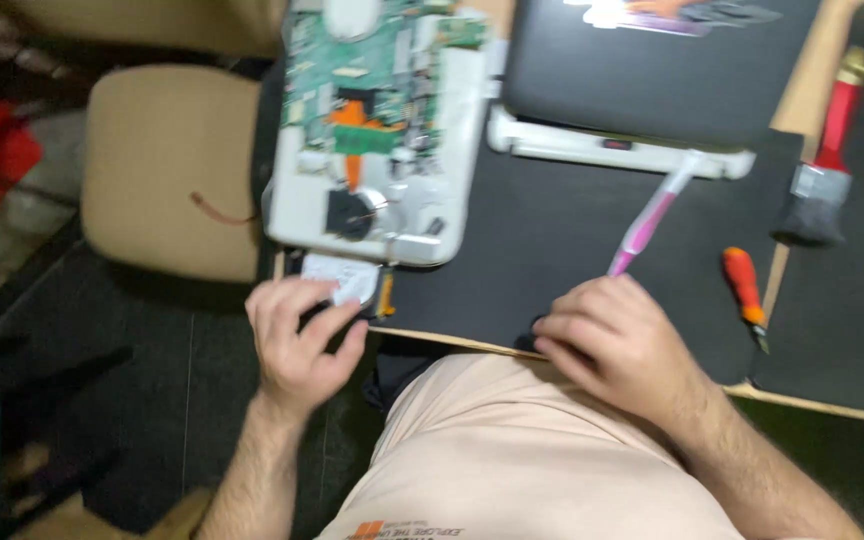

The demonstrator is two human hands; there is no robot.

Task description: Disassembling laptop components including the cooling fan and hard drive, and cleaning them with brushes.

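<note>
An opened white laptop base (372, 130) lies on the black desk mat (552, 230), its green circuit board and round black fan bare inside the shell. The left hand (297, 345) closes on a small flat white-labelled drive (342, 278) at the desk edge. The right hand (617, 345) grips a pink plastic tool (647, 225); blur hides its tip.

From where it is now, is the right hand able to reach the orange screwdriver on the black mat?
Probably yes. The right hand rests at the mat's near edge, and the orange screwdriver lies just beside it on the black mat, with nothing between them.
</note>
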